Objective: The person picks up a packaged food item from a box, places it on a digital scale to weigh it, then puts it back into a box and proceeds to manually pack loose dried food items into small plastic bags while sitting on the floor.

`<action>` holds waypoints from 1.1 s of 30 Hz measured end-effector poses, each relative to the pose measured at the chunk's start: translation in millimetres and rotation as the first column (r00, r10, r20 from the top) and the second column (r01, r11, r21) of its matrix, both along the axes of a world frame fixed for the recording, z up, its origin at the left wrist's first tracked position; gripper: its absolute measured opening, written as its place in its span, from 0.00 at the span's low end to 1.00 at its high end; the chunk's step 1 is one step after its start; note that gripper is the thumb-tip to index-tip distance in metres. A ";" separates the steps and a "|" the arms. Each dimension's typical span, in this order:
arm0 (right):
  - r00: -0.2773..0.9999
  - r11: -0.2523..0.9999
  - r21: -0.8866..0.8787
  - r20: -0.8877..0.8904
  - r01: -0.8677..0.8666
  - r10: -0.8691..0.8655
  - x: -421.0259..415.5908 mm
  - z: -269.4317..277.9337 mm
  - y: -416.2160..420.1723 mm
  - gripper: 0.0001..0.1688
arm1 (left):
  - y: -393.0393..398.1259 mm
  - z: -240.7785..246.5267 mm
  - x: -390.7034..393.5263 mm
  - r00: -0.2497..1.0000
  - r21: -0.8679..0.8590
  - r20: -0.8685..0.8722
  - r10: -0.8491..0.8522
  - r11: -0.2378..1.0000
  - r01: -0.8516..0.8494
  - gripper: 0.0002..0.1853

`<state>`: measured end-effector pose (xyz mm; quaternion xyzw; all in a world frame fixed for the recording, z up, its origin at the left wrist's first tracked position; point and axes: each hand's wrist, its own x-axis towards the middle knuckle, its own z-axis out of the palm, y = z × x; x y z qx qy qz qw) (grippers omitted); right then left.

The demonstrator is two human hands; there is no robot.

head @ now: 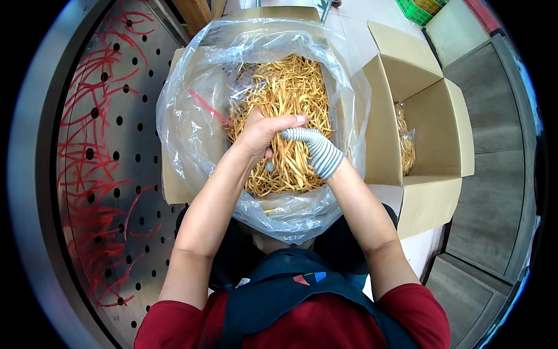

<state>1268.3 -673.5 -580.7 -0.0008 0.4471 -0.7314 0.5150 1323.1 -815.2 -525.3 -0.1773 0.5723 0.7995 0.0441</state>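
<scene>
A bundle of yellow dried daylily buds (288,159) is gathered between my hands, above a loose mass of the same buds (301,72). My left hand (260,131), bare, grips the bundle from the left with its thumb laid across the top. On the other side my right hand (317,150), in a grey-and-white striped glove, clasps it too; some of its fingers are hidden behind the buds. The loose buds lie in a clear plastic bag (192,126), which lines an open cardboard box (176,189) in front of me. One red tie strip (209,107) rests on the bag's left side.
At the left, many red tie strips (93,165) are scattered over a perforated metal surface (146,179). A second open cardboard box (436,131) at the right holds clear-bagged dried buds (406,144). Grey cabinet panels (488,174) stand beyond it. A green crate (414,13) is farther back.
</scene>
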 end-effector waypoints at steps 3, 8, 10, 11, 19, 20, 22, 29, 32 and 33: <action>0.967 0.981 -0.109 0.183 -0.161 0.179 -3.5 7.0 6.7 0.18 | -9.1 -9.1 -9.2 0.966 -0.088 -0.173 0.193 0.974 -0.210 0.16; 0.971 0.975 0.024 0.097 -0.220 0.217 -0.5 1.4 4.6 0.14 | -20.9 -13.9 -13.5 0.909 -0.055 -0.184 0.374 0.919 -0.389 0.14; 0.972 0.981 0.018 0.140 -0.193 0.189 -0.6 3.2 0.1 0.14 | -30.4 -18.8 -14.7 0.880 -0.025 -0.193 0.434 0.894 -0.447 0.14; 0.967 0.972 -0.008 0.105 -0.234 0.234 -0.3 6.8 0.7 0.12 | -36.1 -21.6 -14.7 0.864 -0.009 -0.196 0.463 0.880 -0.474 0.14; 0.661 0.857 0.494 -0.694 0.147 0.287 -12.7 -1.3 -2.0 0.26 | -71.6 -32.2 -10.9 0.767 0.021 -0.059 0.639 0.769 -0.639 0.11; 0.504 0.839 0.483 -0.805 0.250 0.313 -12.0 -3.2 -0.9 0.28 | -63.8 -36.4 -10.1 0.775 0.019 -0.061 0.629 0.777 -0.629 0.11; 0.306 0.827 0.439 -0.889 0.351 0.342 -7.8 15.2 -3.6 0.30 | -47.5 -38.3 -9.1 0.804 -0.066 -0.052 0.592 0.801 -0.594 0.17; 0.587 0.960 0.261 -0.795 0.103 0.153 6.1 28.2 -3.8 0.12 | -13.6 -33.7 -7.4 0.867 -0.069 -0.020 0.497 0.865 -0.497 0.19; 0.781 0.987 0.135 -0.624 0.084 0.018 2.9 48.7 3.7 0.10 | -35.1 -40.6 -11.3 0.814 -0.039 -0.003 0.581 0.813 -0.580 0.16; 0.756 0.981 0.166 -0.654 0.106 0.029 0.4 58.1 10.3 0.10 | -41.6 -39.0 -11.7 0.796 -0.018 0.008 0.606 0.796 -0.605 0.15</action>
